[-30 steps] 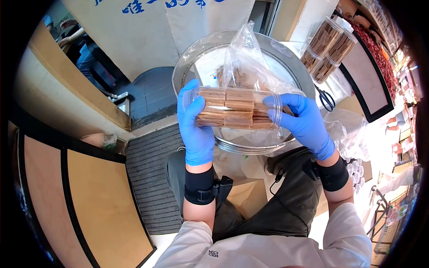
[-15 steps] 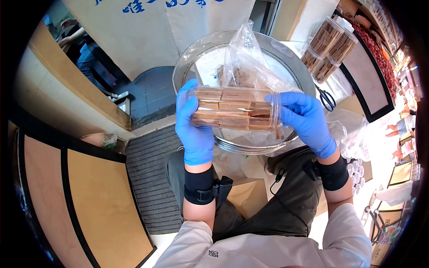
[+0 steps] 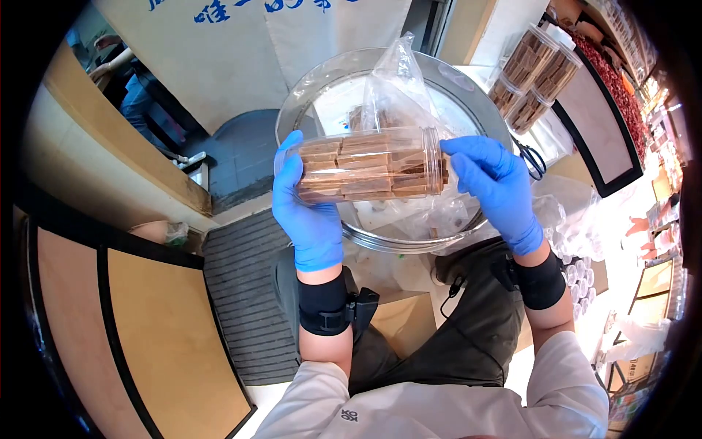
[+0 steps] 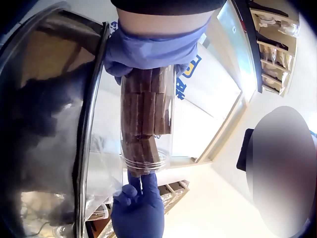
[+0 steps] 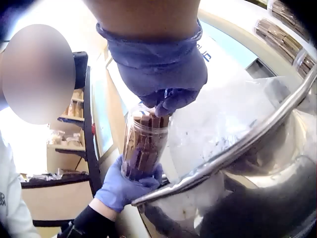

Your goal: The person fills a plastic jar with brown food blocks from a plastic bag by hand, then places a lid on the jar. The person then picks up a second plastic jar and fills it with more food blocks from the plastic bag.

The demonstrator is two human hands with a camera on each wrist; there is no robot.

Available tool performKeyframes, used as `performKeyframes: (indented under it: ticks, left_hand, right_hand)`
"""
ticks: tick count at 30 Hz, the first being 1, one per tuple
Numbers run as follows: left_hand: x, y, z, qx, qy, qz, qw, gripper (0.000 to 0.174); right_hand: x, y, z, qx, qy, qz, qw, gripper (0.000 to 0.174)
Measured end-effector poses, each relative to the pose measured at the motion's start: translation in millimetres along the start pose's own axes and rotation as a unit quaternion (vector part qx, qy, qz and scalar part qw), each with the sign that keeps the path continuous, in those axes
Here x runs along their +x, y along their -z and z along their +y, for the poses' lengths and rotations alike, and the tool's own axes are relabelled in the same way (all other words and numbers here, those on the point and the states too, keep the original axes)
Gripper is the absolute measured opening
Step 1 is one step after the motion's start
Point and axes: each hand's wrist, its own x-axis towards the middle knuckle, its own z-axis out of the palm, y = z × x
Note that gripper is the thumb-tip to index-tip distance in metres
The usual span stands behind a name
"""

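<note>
A clear plastic jar [image 3: 380,139] packed with brown rectangular blocks [image 3: 358,167] lies nearly level in the head view, its mouth toward the right. My blue-gloved left hand [image 3: 307,219] grips it round the bottom end. At the mouth is my blue-gloved right hand [image 3: 497,194], forefinger and thumb extended close to the rim. Brown ends stick out slightly past the rim beside the fingertips. In the left wrist view, two extended fingers of the right hand [image 4: 138,210] reach the blocks at the mouth.
Beneath the jar stands a wide round metal pan [image 3: 358,240] with a clear plastic bag [image 3: 398,91] in it. Several filled jars [image 3: 530,69] are stacked at right, near dark-handled scissors [image 3: 535,162]. A cardboard box [image 3: 406,322] sits between the knees. Another person [image 3: 135,99] is at upper left.
The right fingers, earlier inside the jar's mouth, have drawn back to its rim. The jar and left hand have shifted slightly left and up, and the jar has rolled.
</note>
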Motion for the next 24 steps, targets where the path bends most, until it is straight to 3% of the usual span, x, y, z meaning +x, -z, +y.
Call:
performKeyframes:
  ticks: [4,9,13,16,18,19,22,24]
  left_hand:
    - [0,0,-2,0.005,0.01,-0.001,1.0,0.041]
    - [1,2,-1,-0.008,0.021,0.012,1.0,0.039]
    - [1,0,2,-0.023,0.045,0.034,0.998,0.036]
    - [0,2,4,-0.061,0.077,0.031,0.995,0.035]
    - [-1,0,5,-0.069,0.085,0.02,0.994,0.036]
    - [-2,-2,5,-0.086,0.102,0.014,0.991,0.038]
    - [-8,-8,3,-0.124,0.146,-0.002,0.981,0.043]
    - [-12,-12,1,-0.146,0.175,-0.014,0.974,0.046]
  right_hand:
    - [-5,4,4,-0.096,0.069,-0.04,0.992,0.028]
    - [-7,3,6,-0.169,0.212,-0.098,0.957,0.048]
    - [-13,9,-5,-0.148,0.144,-0.117,0.971,0.054]
    - [-20,11,-8,-0.144,0.161,-0.07,0.974,0.057]
    - [-23,9,-10,-0.158,0.187,-0.147,0.958,0.066]
    - [-25,4,-8,-0.192,0.201,-0.142,0.95,0.075]
    - [-24,-8,0,-0.19,0.263,-0.087,0.942,0.08]
    - [-23,-9,-3,-0.178,0.254,-0.083,0.947,0.081]
